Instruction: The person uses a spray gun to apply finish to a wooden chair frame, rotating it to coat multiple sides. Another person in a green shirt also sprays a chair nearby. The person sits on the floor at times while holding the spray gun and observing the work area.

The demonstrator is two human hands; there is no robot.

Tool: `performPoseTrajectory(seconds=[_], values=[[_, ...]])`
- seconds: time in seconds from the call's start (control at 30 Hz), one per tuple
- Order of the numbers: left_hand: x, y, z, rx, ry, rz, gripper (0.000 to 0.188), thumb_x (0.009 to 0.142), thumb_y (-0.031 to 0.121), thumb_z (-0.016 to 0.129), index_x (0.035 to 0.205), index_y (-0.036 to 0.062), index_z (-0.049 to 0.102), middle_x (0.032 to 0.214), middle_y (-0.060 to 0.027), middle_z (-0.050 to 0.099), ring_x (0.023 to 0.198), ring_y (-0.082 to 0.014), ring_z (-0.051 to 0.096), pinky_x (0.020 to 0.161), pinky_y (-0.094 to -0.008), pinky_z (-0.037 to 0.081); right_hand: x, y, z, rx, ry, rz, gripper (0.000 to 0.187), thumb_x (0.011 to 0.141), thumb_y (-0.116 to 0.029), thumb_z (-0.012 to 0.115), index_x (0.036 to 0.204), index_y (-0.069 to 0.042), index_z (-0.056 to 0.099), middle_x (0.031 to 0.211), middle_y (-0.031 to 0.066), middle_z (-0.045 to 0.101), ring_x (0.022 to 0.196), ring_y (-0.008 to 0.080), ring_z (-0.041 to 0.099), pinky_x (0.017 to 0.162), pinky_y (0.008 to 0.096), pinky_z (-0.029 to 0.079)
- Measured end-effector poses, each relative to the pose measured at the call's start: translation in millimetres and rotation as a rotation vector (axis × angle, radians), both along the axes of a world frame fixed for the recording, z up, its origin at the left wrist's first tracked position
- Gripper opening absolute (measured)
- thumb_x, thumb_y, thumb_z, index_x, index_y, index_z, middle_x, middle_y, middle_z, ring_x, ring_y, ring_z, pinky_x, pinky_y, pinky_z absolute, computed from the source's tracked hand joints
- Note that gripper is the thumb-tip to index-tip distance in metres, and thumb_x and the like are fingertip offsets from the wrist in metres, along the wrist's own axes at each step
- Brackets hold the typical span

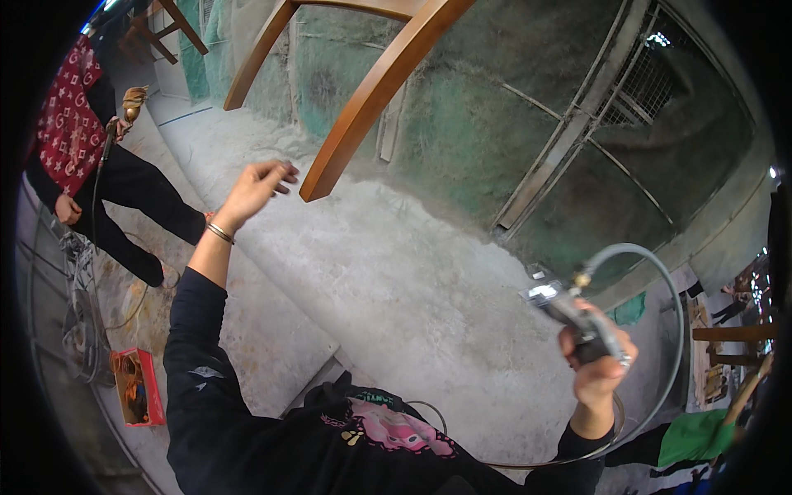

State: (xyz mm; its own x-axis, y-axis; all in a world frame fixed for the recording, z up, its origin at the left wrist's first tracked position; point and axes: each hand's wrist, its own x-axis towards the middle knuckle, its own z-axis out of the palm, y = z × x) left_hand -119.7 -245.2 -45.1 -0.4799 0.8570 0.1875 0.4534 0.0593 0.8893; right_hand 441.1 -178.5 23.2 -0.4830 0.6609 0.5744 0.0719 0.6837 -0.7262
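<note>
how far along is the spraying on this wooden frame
Done: the curved brown wooden frame already shows an even glossy brown coat on the parts in view. In hand: the right hand grips a metal spray gun with a grey hose, while the left hand reaches, open, toward the frame's lower end. Left: cannot tell; the far parts of the frame are out of view.

A metal spray gun [569,309] with grey hose, held tilted; a brown curved wooden frame [371,91] hangs nearby.

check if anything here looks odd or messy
The booth floor and wall are thickly caked with pale and green overspray. A grey hose loops loosely around the right hand holding the spray gun. Nothing looks broken.
</note>
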Motion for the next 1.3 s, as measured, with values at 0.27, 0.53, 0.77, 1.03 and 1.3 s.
performPoseTrajectory(seconds=[0.27,0.53,0.77,1.03,1.3], values=[[11.9,23.4,-2.8,0.044,-0.19,-0.227,0.024,0.1,0.013,0.068,0.106,-0.0096,0.071,0.097,-0.0148,0.074,0.086,-0.0216,0.075,0.082,-0.033,0.06,-7.1,-11.5,35.1,0.119,0.296,-0.341,0.12,0.081,-0.092,0.044,0.137,0.013,0.057,0.071,0.0063,0.059,0.05,0.0077,0.045,0.043,0.0209,0.029],[27.8,49.6,9.6,0.217,-0.122,-0.477,0.045,0.099,0.019,0.072,0.138,-0.0013,0.061,0.123,-0.0161,0.072,0.111,-0.0247,0.071,0.1,-0.0381,0.055,-78.4,16.2,110.0,0.379,0.27,-0.421,0.072,0.102,-0.07,0.045,0.111,0.0,0.058,0.081,0.0084,0.059,0.06,0.0073,0.049,0.042,0.0187,0.031],[-110.7,65.7,10.1,0.551,0.727,0.565,0.062,0.092,0.032,0.078,0.137,-0.0059,0.057,0.133,-0.0266,0.064,0.126,-0.0352,0.061,0.107,-0.0419,0.048,-161.1,54.9,193.2,0.452,0.242,-0.612,0.054,0.103,-0.056,0.061,0.089,-0.005,0.068,0.071,-0.0007,0.063,0.062,0.0042,0.052,0.057,0.0207,0.038],[-167.3,42.8,-11.8,0.272,0.0,0.311,0.071,0.087,0.037,0.084,0.134,-0.0106,0.058,0.09,-0.0081,0.071,0.079,-0.0133,0.063,0.074,-0.0293,0.051,-137.8,8.9,142.9,0.415,0.101,-0.605,0.057,0.107,-0.054,0.054,0.111,0.001,0.07,0.076,0.0022,0.066,0.059,0.0043,0.052,0.049,0.0194,0.032],[-176.6,39.7,-25.4,0.361,-0.116,0.204,0.059,0.086,0.021,0.087,0.126,-0.0127,0.059,0.096,-0.0115,0.075,0.083,-0.0124,0.067,0.074,-0.0265,0.053,-134.4,-71.3,78.2,0.209,-0.441,-0.335,0.083,0.09,-0.07,0.066,0.126,0.005,0.071,0.091,0.01,0.076,0.063,0.0105,0.062,0.058,0.0266,0.05]])
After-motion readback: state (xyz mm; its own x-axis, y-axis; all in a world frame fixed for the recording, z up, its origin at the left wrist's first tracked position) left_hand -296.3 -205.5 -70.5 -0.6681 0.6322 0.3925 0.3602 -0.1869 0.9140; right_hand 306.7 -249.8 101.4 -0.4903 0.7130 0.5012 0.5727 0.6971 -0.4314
